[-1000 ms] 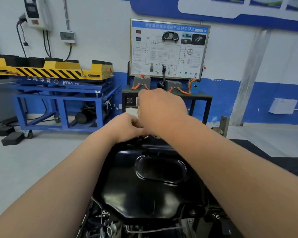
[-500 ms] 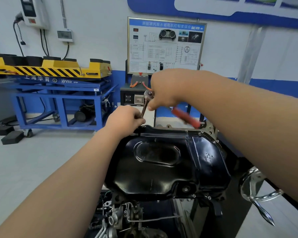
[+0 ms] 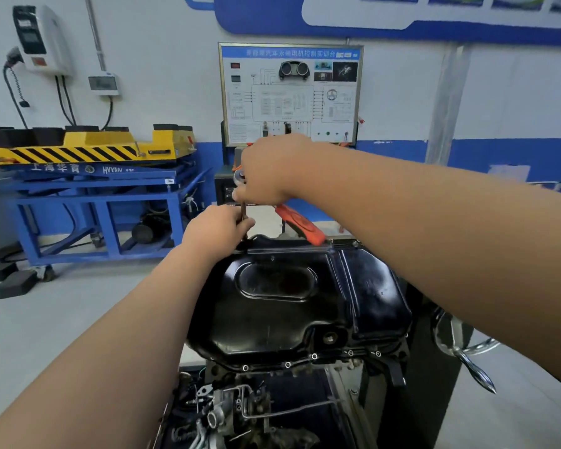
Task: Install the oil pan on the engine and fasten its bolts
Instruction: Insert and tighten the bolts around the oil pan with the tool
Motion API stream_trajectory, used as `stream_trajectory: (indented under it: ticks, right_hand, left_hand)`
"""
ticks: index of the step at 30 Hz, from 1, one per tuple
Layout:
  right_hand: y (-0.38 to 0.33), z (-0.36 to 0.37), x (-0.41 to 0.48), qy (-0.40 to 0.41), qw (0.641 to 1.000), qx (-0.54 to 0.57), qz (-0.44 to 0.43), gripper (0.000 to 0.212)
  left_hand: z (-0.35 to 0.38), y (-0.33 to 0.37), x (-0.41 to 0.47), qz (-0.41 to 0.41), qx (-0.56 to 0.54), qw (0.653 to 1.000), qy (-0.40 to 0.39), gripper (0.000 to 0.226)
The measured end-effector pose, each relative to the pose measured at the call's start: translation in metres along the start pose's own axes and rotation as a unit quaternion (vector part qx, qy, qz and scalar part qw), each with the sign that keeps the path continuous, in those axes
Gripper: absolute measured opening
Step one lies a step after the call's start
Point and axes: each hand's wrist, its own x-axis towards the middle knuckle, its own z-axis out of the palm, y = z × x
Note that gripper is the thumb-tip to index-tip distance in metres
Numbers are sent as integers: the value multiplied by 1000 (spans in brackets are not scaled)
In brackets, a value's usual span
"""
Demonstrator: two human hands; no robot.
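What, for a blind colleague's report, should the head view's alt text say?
The right hand grips an orange-handled ratchet while the left hand holds its extension shaft at the far rim of a glossy black oil pan on the engine.

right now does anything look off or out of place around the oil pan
Nothing stands out. The oil pan sits square on the engine, and the bolts along its near edge look seated. The right hand grips the orange-handled ratchet at the far edge while the left hand pinches its extension bar.

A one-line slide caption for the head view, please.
Right hand grips the orange-handled ratchet; left hand holds its extension at the far rim of the oil pan.
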Motion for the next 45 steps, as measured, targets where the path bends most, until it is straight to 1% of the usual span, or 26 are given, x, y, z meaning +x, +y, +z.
stream_trajectory:
  ticks: [1, 2, 4, 5, 7, 8, 10, 11, 13, 15, 17, 18, 20, 21, 23, 24, 26, 28, 29, 31, 34, 36, 38, 39, 42, 45]
  right_hand:
    - [1, -2, 1, 3, 1000, -16, -19, 36]
    - [2, -5, 2, 11, 999, -33, -42, 29]
    - [2, -9, 1, 17, 994, -74, -78, 9]
    - [1, -11, 1, 10, 991, -92, -93, 5]
    - [2, -12, 0, 13, 987, -110, -114, 4]
    - [2, -13, -1, 26, 986, -107, -125, 7]
    - [3, -12, -5, 26, 990, -67, -124, 29]
    - [2, -10, -7, 11, 994, -31, -108, 38]
    - [-2, -4, -9, -16, 997, 24, -69, 48]
    - [-7, -2, -8, -11, 997, 43, -55, 46]
    - [-8, -4, -4, 3, 997, 29, -70, 40]
    - [-7, -6, -2, 8, 996, 14, -83, 35]
    - [-3, -10, 1, 7, 994, -38, -99, 15]
    - [-2, -11, 2, 9, 992, -62, -106, 10]
    - [0, -12, 2, 27, 990, -84, -111, 10]
    - [0, -12, 1, 43, 990, -78, -110, 17]
    - [-4, -9, 0, 30, 996, -18, -83, 39]
    - [-12, -4, -3, 6, 999, 30, -41, 47]
    - [-14, -2, -4, 20, 999, 27, -35, 48]
    - [-14, -2, -4, 42, 998, 6, -41, 44]
    - [-6, -9, 0, 21, 998, -33, -48, 26]
    - [-1, -12, 2, 4, 997, -57, -49, 14]
    - [1, -14, 3, -9, 996, -71, -55, 14]
    - [1, -14, 4, 1, 996, -71, -58, 16]
    - [-2, -11, 6, 22, 998, -50, -36, 32]
    - [-5, -5, 8, 11, 1000, -25, -9, 32]
  left_hand:
    - [-1, 1, 1, -4, 8, 1000, -9, 33]
    - [-2, 2, 1, -4, 11, 1000, -15, 31]
    - [-3, 3, 3, 10, 14, 999, -36, 25]
    - [-3, 4, 3, 20, 17, 999, -45, 23]
    - [-2, 1, 3, 20, 4, 998, -53, 24]
    - [-2, -1, 2, 11, -22, 998, -56, 24]
    - [0, -7, 2, -10, -53, 996, -66, 24]
    - [0, -9, 4, -8, -36, 996, -85, 25]
    - [1, -7, 10, 10, 26, 989, -146, 25]
    - [1, -3, 17, 11, 39, 982, -183, 30]
    - [2, -1, 25, -8, 34, 980, -196, 34]
    - [1, 0, 28, -19, 38, 979, -198, 34]
    - [2, -1, 32, -40, 46, 978, -201, 28]
    - [2, -2, 32, -48, 44, 977, -201, 28]
    - [3, -3, 31, -51, 36, 978, -200, 32]
    - [3, -4, 30, -45, 33, 978, -199, 30]
    - [1, -6, 29, -19, 22, 979, -202, 25]
    - [0, -6, 29, 16, -3, 975, -223, 23]
    - [0, -6, 30, 24, -17, 972, -232, 24]
    - [1, -7, 32, 3, -25, 971, -236, 30]
    - [4, -8, 37, -45, -1, 969, -244, 30]
    - [5, -6, 40, -67, -8, 967, -246, 30]
    - [5, -6, 41, -78, -22, 966, -244, 33]
    - [6, -8, 42, -84, -35, 966, -243, 34]
    - [6, -12, 43, -89, -62, 962, -250, 33]
    - [6, -12, 45, -76, -67, 960, -262, 29]
